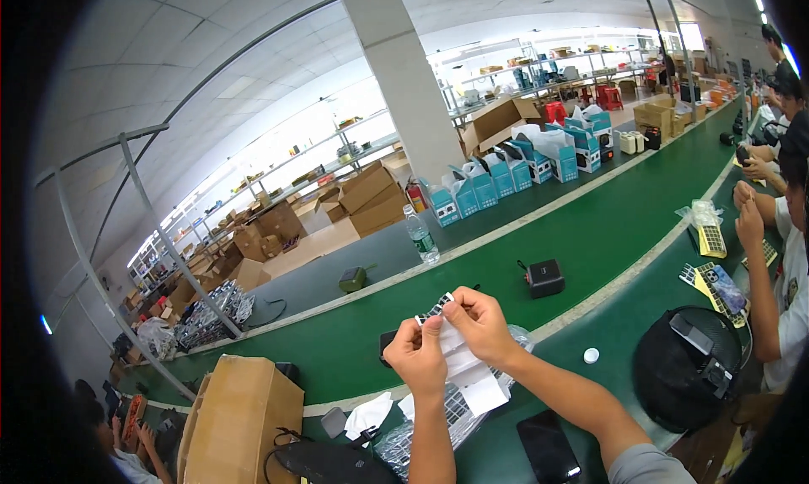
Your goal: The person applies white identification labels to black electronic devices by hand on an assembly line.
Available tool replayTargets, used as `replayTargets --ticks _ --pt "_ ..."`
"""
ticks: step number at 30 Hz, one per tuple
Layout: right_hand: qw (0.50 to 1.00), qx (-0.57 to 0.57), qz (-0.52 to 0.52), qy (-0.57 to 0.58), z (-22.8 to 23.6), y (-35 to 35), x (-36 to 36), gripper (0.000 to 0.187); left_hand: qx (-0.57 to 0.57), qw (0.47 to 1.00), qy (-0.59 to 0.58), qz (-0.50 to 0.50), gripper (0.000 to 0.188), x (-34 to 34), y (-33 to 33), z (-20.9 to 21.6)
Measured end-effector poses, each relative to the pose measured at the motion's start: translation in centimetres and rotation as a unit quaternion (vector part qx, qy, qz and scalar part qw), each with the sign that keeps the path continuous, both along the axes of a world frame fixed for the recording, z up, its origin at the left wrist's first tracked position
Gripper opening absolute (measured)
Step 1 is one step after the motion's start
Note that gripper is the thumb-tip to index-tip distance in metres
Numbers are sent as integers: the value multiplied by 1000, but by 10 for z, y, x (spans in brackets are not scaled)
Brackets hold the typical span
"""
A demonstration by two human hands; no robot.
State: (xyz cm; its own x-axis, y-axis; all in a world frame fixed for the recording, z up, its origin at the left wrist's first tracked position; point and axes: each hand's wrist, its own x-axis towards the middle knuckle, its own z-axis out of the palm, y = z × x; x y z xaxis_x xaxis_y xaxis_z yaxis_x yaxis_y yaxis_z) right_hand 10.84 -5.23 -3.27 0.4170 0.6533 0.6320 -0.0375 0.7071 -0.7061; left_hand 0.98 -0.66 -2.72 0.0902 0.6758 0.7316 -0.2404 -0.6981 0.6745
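Observation:
In front of me, my left hand point(417, 356) and my right hand point(480, 322) are both closed on a narrow strip of black pieces on white backing point(435, 309), thumbs and fingers pinching it from either side. It looks like a sticker sheet, though its print is too small to tell. White paper point(462, 362) hangs below the fingers. Under my wrists lies a clear plastic bag point(396, 446) with grid-patterned sheets point(457, 417). Partly hidden behind my left hand is a dark object point(387, 346) on the green conveyor belt.
A black boxy device point(543, 278) sits on the belt, ahead right. A black phone point(548, 448), white cap point(592, 355) and round black bag point(687, 370) lie at right. A cardboard box point(244, 421) stands left. Beyond the belt are a water bottle point(421, 238) and blue cartons point(480, 189). Co-workers sit at right.

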Motion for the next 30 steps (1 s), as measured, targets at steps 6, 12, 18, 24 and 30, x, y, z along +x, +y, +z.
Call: replayTargets --ticks 6,12,18,24,30 --pt "1000 11 13 9 3 0 1 19 1 1000 16 9 33 2 -2 4" --pt "1000 2 -5 -23 1 1 7 11 18 999 25 17 20 -2 6 1" --pt "965 24 -176 -193 2 2 13 26 139 988 2 74 18 -4 6 10" --pt "835 223 -398 -308 3 1 17 41 308 932 13 189 31 -7 13 7" --pt "791 250 -435 -349 6 -5 23 36 382 903 1 195 33 -6 11 12"
